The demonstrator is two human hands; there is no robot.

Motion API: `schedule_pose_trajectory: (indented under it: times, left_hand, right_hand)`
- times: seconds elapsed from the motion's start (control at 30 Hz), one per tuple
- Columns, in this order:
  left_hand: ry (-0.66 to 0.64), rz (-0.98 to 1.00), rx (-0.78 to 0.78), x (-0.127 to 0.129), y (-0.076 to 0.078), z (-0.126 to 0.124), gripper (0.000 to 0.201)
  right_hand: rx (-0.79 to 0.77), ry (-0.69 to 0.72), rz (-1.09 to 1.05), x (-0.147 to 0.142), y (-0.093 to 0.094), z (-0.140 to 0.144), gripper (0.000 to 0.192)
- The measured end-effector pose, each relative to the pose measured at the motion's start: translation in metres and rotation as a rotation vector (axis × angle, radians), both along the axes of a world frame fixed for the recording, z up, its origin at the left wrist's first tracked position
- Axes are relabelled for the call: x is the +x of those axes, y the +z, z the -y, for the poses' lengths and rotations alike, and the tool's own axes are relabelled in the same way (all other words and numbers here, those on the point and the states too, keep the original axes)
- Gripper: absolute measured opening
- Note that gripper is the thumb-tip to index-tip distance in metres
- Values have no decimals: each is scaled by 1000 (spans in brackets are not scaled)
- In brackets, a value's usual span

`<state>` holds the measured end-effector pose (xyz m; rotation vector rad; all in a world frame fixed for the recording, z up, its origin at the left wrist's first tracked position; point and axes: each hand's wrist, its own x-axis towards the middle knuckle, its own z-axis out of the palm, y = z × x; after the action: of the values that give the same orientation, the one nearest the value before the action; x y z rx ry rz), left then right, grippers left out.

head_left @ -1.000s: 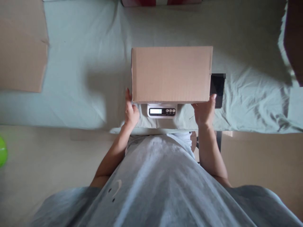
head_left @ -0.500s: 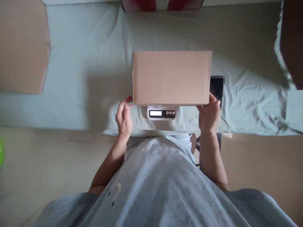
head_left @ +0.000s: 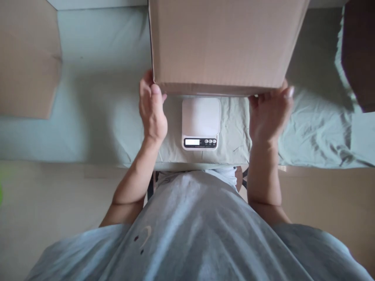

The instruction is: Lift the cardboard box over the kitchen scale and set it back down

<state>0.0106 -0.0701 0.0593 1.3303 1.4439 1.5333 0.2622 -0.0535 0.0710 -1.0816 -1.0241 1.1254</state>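
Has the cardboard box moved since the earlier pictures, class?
Yes. The cardboard box has come up off the white kitchen scale, whose platform now shows bare; left hand and right hand grip its lower corners.

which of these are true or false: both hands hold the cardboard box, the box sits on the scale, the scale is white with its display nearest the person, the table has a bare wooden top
1. Both hands hold the cardboard box. True: left hand and right hand grip its near corners.
2. The box sits on the scale. False: it is lifted clear, and the platform is bare.
3. The scale is white, display nearest the person. True.
4. The table has a bare wooden top. False: a pale green cloth covers it.
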Motion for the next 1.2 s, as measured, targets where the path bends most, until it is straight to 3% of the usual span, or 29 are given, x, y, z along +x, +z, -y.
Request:
schedule_pose_trajectory:
  times: [0.13, 0.23, 0.37, 0.6, 0.8, 0.93, 1.1, 1.2]
  left_hand:
    - [22, -47, -110, -3, -29, -40, 51]
    - [46, -48, -149, -5, -54, -52, 55]
    - [65, -29, -199, -3, -72, -53, 56]
    - [85, -38, -225, -13, -94, -47, 66]
    - [137, 36, -288, -24, -122, -42, 56]
    - [153, 22, -304, -23, -117, -41, 52]
    - [12, -19, -175, -16, -91, -55, 61]
    - [-1, -62, -148, -11, -76, -67, 61]
  right_hand:
    - [-59, 33, 71, -2, -27, -37, 53]
    - [-112, 35, 105, -3, -52, -51, 54]
    - [-161, 26, 48, -4, -75, -57, 57]
    - [-191, -5, 26, 4, -89, -53, 64]
    - [-278, -104, -19, 18, -117, -54, 67]
    - [-289, -88, -12, 20, -110, -54, 68]
    - [-192, 16, 26, 4, -77, -62, 72]
    - [-181, 108, 50, -9, -57, -68, 66]
